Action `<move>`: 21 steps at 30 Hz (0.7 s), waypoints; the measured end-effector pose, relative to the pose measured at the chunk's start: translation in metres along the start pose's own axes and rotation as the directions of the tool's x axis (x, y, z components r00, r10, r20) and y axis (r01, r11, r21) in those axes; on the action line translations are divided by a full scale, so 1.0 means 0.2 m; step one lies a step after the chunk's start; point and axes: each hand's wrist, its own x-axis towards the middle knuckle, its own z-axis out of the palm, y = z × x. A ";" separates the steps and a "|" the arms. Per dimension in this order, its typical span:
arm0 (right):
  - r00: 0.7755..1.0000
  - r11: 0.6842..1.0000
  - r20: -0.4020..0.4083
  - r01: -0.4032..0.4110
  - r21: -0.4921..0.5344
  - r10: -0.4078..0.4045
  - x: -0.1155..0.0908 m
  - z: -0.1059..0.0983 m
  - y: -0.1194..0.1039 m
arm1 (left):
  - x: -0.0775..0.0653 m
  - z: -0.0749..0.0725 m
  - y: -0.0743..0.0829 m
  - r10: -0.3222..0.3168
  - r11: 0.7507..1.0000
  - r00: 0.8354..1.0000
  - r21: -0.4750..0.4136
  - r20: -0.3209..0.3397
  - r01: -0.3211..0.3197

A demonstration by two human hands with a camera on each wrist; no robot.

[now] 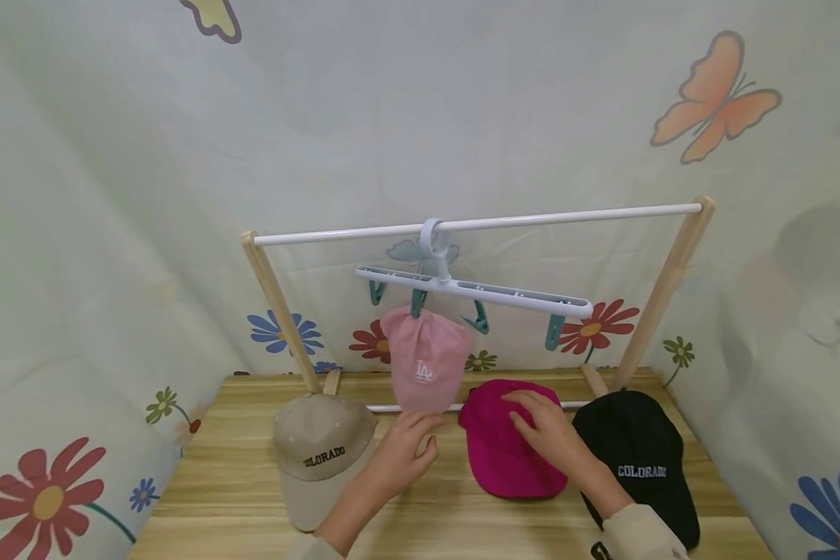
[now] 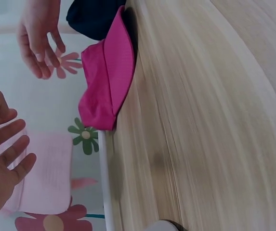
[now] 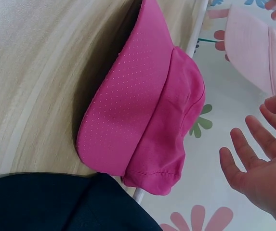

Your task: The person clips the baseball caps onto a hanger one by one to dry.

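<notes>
From your left, the desk (image 1: 203, 482) shows its side edge first, with a margin of wood between that edge and the beige cap (image 1: 322, 435), whose brim points toward you. Your left hand (image 1: 402, 451) comes next, its fingers loosely extended and pinching nothing, just beside the lower edge of the pink cap (image 1: 430, 358); whether the fingertips touch it, you cannot tell. That cap hangs brim down from the second green clip (image 1: 418, 303) on the hanger (image 1: 518, 297), which hooks over the white rod (image 1: 567, 220) and tilts lower at its right end. You have a gap of wood between the beige cap and the magenta cap (image 1: 507, 463), which sits on the desk toward the right with its brim facing you. Your right hand (image 1: 546, 428) is near that cap's crown, fingers apart and holding nothing; your right wrist view shows space between them. The black cap (image 1: 633, 443) lies just beside the magenta one, leaving you little room there, and its right side runs near the desk's right edge, partly under your sleeve (image 1: 640, 533)
</notes>
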 end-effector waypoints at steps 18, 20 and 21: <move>1.000 1.000 0.008 0.010 -0.029 -0.010 0.00 0.00 0.02 | 0.05 0.05 0.01 0.001 1.000 1.000 -0.022 0.020 0.000; 1.000 1.000 0.010 0.006 -0.031 -0.005 0.01 -0.01 0.02 | 0.05 0.05 0.01 -0.009 1.000 1.000 -0.026 0.024 0.009; 1.000 1.000 0.009 0.005 -0.030 -0.005 0.01 -0.02 0.02 | 0.05 0.06 0.02 -0.014 1.000 1.000 -0.024 0.026 0.014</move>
